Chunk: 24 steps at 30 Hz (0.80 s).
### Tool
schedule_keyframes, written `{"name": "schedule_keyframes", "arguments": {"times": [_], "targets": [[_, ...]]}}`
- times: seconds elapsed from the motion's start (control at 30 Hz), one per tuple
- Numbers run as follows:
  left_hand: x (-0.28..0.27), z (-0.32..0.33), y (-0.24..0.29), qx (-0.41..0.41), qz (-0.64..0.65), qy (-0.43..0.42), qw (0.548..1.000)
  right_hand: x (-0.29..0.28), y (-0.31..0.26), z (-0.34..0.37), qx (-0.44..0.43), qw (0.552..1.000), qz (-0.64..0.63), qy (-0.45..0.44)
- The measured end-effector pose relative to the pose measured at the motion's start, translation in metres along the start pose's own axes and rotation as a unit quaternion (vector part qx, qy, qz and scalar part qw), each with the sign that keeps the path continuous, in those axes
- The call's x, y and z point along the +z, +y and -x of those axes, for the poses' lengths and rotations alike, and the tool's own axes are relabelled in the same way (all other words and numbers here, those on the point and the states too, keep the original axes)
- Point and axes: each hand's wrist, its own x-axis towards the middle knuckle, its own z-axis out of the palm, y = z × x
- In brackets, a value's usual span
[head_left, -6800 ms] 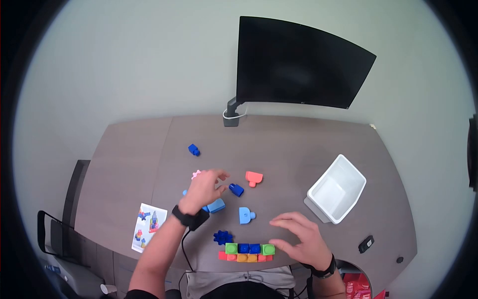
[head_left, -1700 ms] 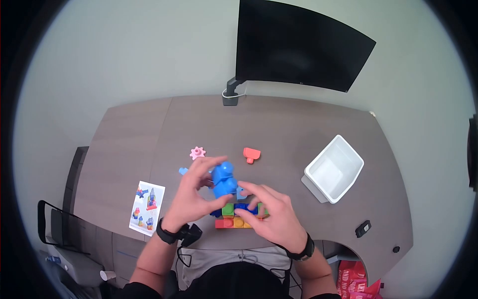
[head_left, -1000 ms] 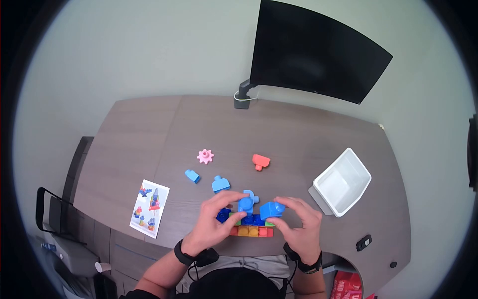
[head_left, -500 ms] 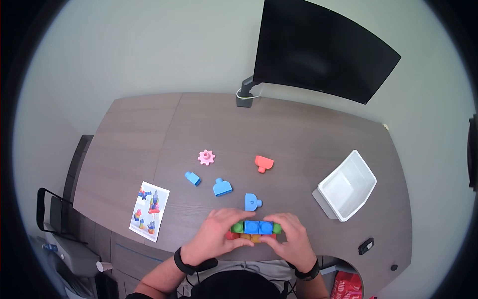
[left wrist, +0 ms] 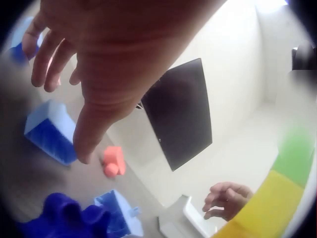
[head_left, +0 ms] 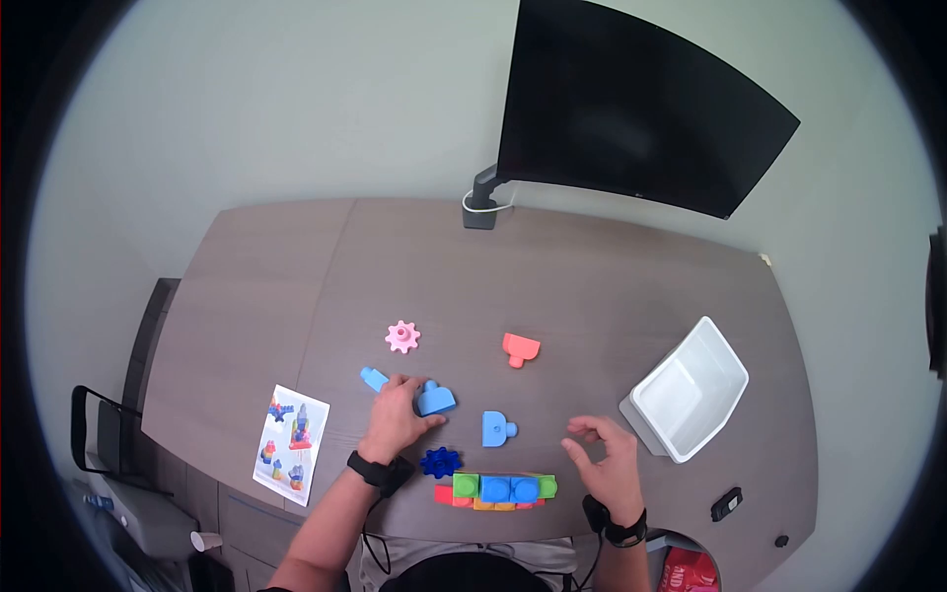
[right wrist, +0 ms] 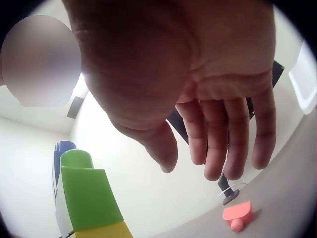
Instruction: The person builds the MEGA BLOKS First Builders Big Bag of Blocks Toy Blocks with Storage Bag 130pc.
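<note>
My left hand (head_left: 397,422) reaches over the table at a light blue rounded block (head_left: 436,399), its thumb right at the block's edge and its fingers spread. Beyond those fingers lies a small light blue block (head_left: 374,379). My right hand (head_left: 610,468) is held with loosely bent fingers and nothing in them, to the right of the built row of blocks (head_left: 496,488). That row has two blue blocks between green ones on top, over a red and yellow layer. A dark blue gear piece (head_left: 441,463) lies behind its left end.
Another light blue rounded block (head_left: 494,429), a coral block (head_left: 520,349) and a pink gear piece (head_left: 402,336) lie farther in. A picture sheet (head_left: 291,444) is at left; a white bin (head_left: 688,392) and a black device (head_left: 726,504) are at right. A monitor (head_left: 646,104) stands behind.
Both hands held blue blocks, which now sit on top of the built row. The hands have let go; the left moved to the light blue rounded block, the right drew off to the right.
</note>
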Motion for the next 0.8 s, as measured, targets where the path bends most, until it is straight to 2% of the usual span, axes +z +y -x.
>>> {"name": "schedule_keyframes", "arguments": {"times": [0.1,0.2,0.3,0.4,0.5,0.6,0.63,0.7,0.8], "targets": [[-0.001,-0.004,-0.004,-0.039,0.071,-0.055,0.995,-0.002,-0.002,0.001,0.007,0.999,-0.016,0.032],[-0.049,0.004,0.047,-0.024,0.202,-0.06,0.977,-0.006,-0.017,-0.002,-0.029,0.999,0.001,0.043],[-0.09,0.015,0.1,0.095,0.299,-0.067,0.947,-0.002,-0.047,-0.013,-0.071,0.995,-0.073,0.006],[-0.107,0.019,0.122,0.173,0.275,-0.044,0.945,0.008,-0.065,-0.025,-0.115,0.978,-0.168,-0.047],[-0.109,0.024,0.12,0.234,0.28,-0.003,0.931,0.014,-0.082,-0.036,-0.103,0.983,-0.145,-0.047],[-0.105,0.033,0.113,0.243,0.283,0.012,0.928,0.013,-0.088,-0.036,-0.125,0.98,-0.136,-0.068],[-0.106,0.032,0.111,0.234,0.303,0.022,0.924,0.01,-0.089,-0.035,-0.14,0.978,-0.132,-0.077],[-0.112,0.03,0.102,0.212,0.344,0.04,0.914,0.005,-0.091,-0.028,-0.155,0.982,-0.106,-0.037],[-0.091,0.007,0.028,0.122,0.193,0.041,0.973,-0.009,-0.095,-0.01,-0.156,0.984,-0.085,-0.012]]}}
